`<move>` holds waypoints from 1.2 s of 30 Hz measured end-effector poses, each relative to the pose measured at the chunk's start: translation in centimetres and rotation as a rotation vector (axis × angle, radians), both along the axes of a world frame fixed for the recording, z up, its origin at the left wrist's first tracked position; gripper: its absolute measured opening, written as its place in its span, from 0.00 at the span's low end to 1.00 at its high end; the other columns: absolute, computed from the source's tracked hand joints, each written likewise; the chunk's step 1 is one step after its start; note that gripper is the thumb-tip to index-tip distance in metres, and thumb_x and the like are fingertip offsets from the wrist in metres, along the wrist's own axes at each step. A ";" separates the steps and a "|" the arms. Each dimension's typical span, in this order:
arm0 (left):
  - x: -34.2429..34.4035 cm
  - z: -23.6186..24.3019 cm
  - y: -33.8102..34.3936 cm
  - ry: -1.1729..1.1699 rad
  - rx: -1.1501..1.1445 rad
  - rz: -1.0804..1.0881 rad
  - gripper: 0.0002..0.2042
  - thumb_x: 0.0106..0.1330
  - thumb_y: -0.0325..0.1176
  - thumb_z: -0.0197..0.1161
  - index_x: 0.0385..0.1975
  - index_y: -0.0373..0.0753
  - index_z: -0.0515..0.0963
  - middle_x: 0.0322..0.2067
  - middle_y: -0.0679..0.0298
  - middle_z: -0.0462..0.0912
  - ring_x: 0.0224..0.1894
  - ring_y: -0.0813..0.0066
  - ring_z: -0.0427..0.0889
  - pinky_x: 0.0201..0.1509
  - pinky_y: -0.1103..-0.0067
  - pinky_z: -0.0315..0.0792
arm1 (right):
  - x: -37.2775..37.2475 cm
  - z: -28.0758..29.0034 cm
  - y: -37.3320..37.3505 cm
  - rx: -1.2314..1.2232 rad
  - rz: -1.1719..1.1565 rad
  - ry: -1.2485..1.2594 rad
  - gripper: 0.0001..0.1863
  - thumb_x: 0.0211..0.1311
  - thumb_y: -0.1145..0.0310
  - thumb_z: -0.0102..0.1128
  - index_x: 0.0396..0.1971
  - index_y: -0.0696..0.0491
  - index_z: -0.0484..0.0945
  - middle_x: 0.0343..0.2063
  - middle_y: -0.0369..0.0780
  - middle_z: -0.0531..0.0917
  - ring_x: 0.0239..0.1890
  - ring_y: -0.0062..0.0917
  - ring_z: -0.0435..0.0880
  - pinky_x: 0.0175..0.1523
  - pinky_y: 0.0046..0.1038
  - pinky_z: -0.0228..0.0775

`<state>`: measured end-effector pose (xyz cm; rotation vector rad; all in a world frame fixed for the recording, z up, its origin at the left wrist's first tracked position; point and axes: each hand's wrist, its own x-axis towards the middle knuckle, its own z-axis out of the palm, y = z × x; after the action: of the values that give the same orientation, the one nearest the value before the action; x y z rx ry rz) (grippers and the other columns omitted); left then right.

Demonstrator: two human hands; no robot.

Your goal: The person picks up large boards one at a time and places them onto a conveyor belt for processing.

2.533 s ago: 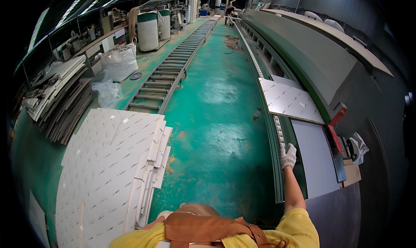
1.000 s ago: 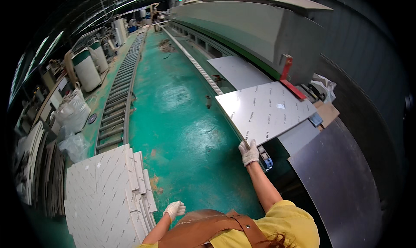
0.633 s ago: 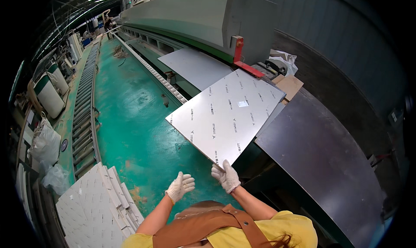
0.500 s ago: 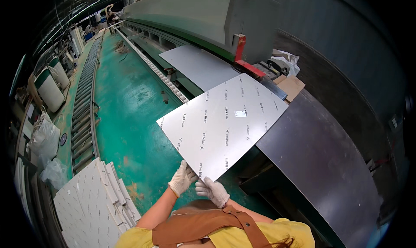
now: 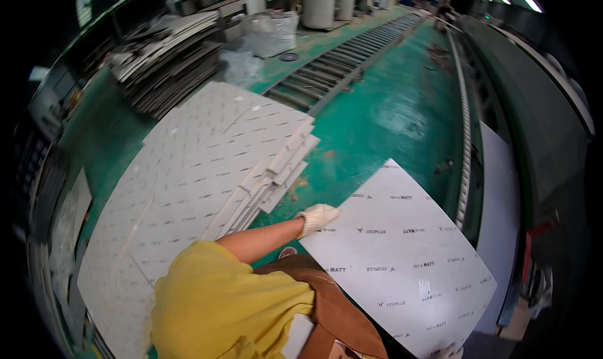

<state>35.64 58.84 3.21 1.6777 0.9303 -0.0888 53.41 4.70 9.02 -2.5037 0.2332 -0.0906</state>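
Note:
A white rectangular panel (image 5: 402,252) with dark printed marks and a small pale label is held up in front of me. My left hand (image 5: 321,218), in a whitish knit work glove, is closed on its left corner. At the bottom of the view, only part of my gloved right hand (image 5: 448,352) shows against the panel's near edge; most of it is cut off, though its fingers appear to grip the panel. Left of my arm lies a big stack of similar printed panels (image 5: 201,164), its layers unevenly lined up at the right side.
A roller conveyor (image 5: 342,64) runs along the green floor (image 5: 383,117) beyond the stack. To the right stands a long machine (image 5: 534,95) with a grey panel (image 5: 499,196) beside it and a red bracket (image 5: 534,233). Dark boards (image 5: 169,64) are piled at far left, near plastic bags (image 5: 270,32).
My view has swung left toward the stack. The held panel has come away from the machine-side table, turning with me. My hands are now farther apart, the right one at the near edge.

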 end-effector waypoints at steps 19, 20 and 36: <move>-18.7 -23.6 0.4 0.190 -0.184 0.123 0.33 0.58 0.63 0.45 0.45 0.37 0.77 0.50 0.54 0.76 0.54 0.58 0.73 0.54 0.67 0.65 | -5.8 2.5 19.4 -0.302 0.286 -0.165 0.34 0.62 0.41 0.44 0.36 0.63 0.78 0.33 0.52 0.81 0.34 0.43 0.78 0.39 0.38 0.70; -20.4 -23.6 2.3 0.204 -0.191 0.189 0.33 0.59 0.63 0.45 0.44 0.37 0.78 0.49 0.55 0.77 0.53 0.59 0.74 0.54 0.68 0.66 | -6.5 2.8 21.3 -0.287 0.296 -0.160 0.34 0.62 0.42 0.44 0.36 0.63 0.78 0.33 0.52 0.81 0.33 0.43 0.78 0.38 0.38 0.70; -50.4 -22.3 30.7 0.287 -0.096 0.898 0.23 0.59 0.52 0.53 0.46 0.40 0.75 0.39 0.59 0.81 0.43 0.67 0.79 0.48 0.75 0.70 | -8.3 -12.7 62.7 -0.030 0.734 0.217 0.37 0.59 0.39 0.48 0.27 0.66 0.79 0.21 0.41 0.81 0.21 0.26 0.75 0.30 0.29 0.68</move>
<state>-14.73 89.57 -19.07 1.0456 1.7865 0.2338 45.11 67.43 -3.71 -2.4681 -0.6054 0.4774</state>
